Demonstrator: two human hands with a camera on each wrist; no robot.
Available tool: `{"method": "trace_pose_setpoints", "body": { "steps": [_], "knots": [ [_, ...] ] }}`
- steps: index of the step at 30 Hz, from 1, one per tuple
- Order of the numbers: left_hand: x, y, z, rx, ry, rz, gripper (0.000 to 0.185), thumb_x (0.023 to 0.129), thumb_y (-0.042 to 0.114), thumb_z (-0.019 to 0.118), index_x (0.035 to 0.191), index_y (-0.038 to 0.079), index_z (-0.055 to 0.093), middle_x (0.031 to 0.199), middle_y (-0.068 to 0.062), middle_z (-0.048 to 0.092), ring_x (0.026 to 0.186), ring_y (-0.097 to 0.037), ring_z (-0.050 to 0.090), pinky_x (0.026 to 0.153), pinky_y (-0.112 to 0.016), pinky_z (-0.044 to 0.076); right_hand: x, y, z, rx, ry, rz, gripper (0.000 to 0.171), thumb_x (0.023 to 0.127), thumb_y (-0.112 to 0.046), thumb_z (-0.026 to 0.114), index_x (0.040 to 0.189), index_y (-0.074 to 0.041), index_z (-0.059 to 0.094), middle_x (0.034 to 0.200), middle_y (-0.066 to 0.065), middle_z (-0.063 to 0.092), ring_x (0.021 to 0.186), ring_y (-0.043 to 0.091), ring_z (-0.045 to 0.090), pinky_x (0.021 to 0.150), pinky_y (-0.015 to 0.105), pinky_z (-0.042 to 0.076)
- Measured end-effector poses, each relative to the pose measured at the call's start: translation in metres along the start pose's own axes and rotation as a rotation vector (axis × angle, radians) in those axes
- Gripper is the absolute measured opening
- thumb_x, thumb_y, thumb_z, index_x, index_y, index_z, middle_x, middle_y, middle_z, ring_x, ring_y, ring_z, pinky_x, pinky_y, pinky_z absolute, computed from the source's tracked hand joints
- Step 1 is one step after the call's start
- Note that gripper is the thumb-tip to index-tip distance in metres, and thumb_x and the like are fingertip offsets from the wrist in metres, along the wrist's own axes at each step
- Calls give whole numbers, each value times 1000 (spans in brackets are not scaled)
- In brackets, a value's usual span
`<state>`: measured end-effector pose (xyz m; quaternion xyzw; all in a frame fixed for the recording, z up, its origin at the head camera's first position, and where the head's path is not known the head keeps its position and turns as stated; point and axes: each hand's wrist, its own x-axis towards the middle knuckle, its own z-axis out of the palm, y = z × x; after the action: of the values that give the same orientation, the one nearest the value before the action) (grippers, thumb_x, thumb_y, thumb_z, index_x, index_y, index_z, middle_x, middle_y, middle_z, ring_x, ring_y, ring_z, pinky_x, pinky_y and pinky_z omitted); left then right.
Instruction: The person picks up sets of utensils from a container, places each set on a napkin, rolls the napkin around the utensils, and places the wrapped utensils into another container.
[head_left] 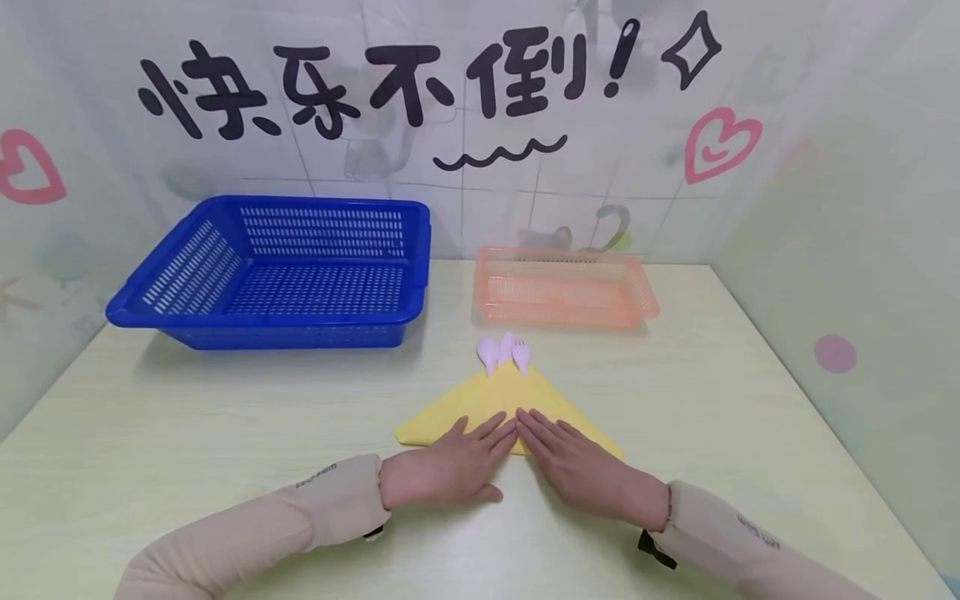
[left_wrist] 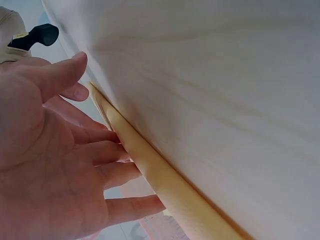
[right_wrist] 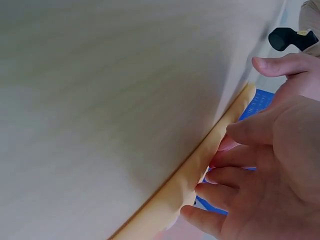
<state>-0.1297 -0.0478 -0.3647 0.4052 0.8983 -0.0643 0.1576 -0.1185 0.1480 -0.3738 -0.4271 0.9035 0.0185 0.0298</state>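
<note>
A yellow napkin (head_left: 450, 410), folded into a triangle, lies on the table with its peak pointing away from me. From under that peak stick out the heads of a pale lilac spoon (head_left: 488, 352), knife (head_left: 506, 347) and fork (head_left: 521, 355); their handles are hidden. My left hand (head_left: 462, 464) rests its extended fingers on the napkin near the middle of the front edge. Mirroring it, my right hand (head_left: 573, 467) presses there too, the fingertips of both hands meeting. Both wrist views show the fingers lying on the rounded front fold (left_wrist: 155, 170).
A large blue basket (head_left: 315, 329) stands at the back left of the table (head_left: 225, 417). To its right, behind the cutlery, is a smaller peach-coloured basket (head_left: 566, 317). A patterned curtain (head_left: 465, 150) hangs behind the table, and pale walls flank it.
</note>
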Motion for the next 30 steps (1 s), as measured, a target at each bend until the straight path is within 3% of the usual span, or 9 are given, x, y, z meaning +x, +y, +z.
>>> {"method": "trace_pose_setpoints", "body": {
  "steps": [9, 15, 30],
  "knots": [
    [-5, -3, -4, -45, 9, -3, 67, 88, 48, 44, 139, 8, 29, 148, -8, 14, 135, -22, 12, 102, -46, 25, 2, 2, 3, 7, -4, -1, 43, 93, -8, 39, 134, 5, 33, 140, 20, 29, 128, 31, 30, 96, 46, 35],
    [-12, 0, 2, 11, 23, 2, 68, 87, 51, 44, 139, 10, 30, 147, -7, 17, 135, -21, 14, 102, -49, 24, 2, 1, 7, -25, 25, -14, 48, 88, -5, 45, 135, -4, 35, 139, 22, 30, 126, 33, 33, 91, 48, 39],
    [-12, 12, 7, 76, 53, -58, 72, 82, 55, 49, 136, 9, 36, 147, -8, 19, 134, -23, 18, 101, -47, 28, 3, 1, 7, -166, 48, -24, 52, 83, -4, 51, 134, -7, 39, 139, 15, 35, 125, 29, 36, 88, 45, 43]
  ]
}}
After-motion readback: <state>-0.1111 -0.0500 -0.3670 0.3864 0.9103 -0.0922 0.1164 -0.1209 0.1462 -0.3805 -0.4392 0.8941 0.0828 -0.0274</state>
